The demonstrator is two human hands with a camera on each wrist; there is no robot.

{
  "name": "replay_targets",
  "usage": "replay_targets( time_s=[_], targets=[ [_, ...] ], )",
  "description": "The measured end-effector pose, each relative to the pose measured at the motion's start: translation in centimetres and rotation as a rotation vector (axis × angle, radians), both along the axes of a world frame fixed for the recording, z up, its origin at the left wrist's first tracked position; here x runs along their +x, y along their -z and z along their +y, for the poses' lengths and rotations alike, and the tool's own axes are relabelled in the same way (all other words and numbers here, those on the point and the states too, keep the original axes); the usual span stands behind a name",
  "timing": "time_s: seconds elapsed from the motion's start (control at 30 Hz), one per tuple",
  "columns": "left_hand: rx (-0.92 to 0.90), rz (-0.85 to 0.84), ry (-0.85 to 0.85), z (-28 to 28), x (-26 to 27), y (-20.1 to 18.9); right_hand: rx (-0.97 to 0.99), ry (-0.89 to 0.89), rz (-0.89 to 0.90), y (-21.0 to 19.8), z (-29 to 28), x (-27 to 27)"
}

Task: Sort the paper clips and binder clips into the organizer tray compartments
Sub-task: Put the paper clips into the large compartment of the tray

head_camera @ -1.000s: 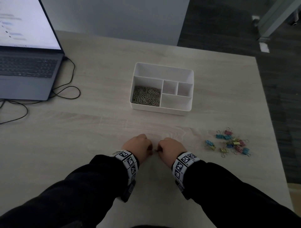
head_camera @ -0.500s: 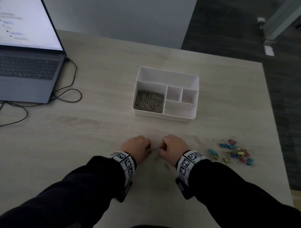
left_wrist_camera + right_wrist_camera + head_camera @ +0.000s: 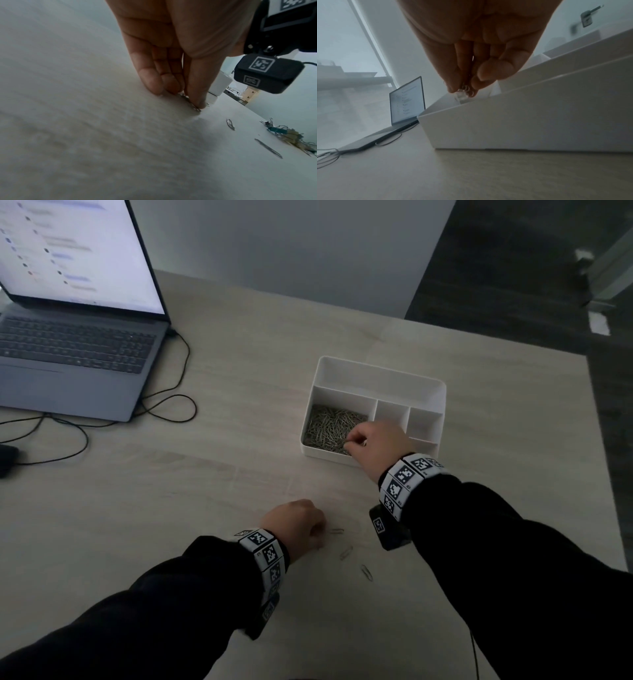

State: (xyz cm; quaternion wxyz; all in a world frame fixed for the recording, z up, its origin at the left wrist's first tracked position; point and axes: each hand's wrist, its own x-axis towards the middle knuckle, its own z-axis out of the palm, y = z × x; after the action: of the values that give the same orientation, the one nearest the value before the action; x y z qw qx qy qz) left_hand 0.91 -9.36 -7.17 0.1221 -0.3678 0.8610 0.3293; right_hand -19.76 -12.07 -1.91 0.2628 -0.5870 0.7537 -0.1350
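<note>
Tabletop paper clips (image 3: 194,104) under left fingers (image 3: 197,86)

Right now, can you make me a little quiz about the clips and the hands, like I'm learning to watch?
1. True or false: the right hand pinches paper clips over the organizer tray.
2. Which compartment holds the pile of paper clips: A near left, B far long one, C small middle one?
3. Fill in: the left hand has its fingers down on the ____.

Key: 1 true. 2 A. 3 table, on a paper clip there.
</note>
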Motion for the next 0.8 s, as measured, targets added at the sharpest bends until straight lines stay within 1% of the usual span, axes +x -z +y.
replay_targets(
  time_s=[0.07,0.2,0.23,0.27,0.3,0.37,0.4,0.47,0.53,0.6,0.73,0.8],
  targets=[
    [-0.003,0.002,-0.002,0.0,0.0,0.2,-0.006,-0.047,0.022,0.4,0.3,-0.2],
    [-0.010,0.022,-0.013,0.0,0.1,0.5,-0.146,-0.042,0.009,0.1,2.6,-0.7],
    [-0.013,0.028,-0.013,0.1,0.2,0.6,-0.150,-0.063,0.011,0.0,3.4,-0.6],
    [-0.018,0.035,-0.011,0.1,0.2,0.5,-0.112,-0.108,0.011,0.1,4.4,-0.5],
    [-0.022,0.044,-0.009,0.2,0.3,0.5,-0.028,-0.173,0.012,0.3,5.4,-0.3],
    [-0.023,0.046,0.013,0.3,0.5,0.4,0.216,-0.303,0.069,1.1,7.4,0.2],
    [-0.022,0.031,0.029,0.4,0.5,0.3,0.325,-0.342,0.105,1.6,8.5,0.4],
    [-0.025,0.005,0.038,0.6,0.5,0.3,0.439,-0.375,0.140,2.4,10.7,0.9],
    [-0.043,-0.005,0.032,0.9,0.4,0.4,0.477,-0.372,0.141,3.0,12.4,1.3],
    [-0.052,-0.021,0.016,1.3,0.3,0.5,0.471,-0.358,0.133,3.5,13.5,1.7],
    [-0.055,-0.061,-0.023,1.8,0.5,0.5,0.439,-0.396,0.130,4.1,14.2,2.5],
    [-0.051,-0.068,-0.040,1.9,0.5,0.3,0.423,-0.386,0.135,4.1,14.2,2.6]
  ],
)
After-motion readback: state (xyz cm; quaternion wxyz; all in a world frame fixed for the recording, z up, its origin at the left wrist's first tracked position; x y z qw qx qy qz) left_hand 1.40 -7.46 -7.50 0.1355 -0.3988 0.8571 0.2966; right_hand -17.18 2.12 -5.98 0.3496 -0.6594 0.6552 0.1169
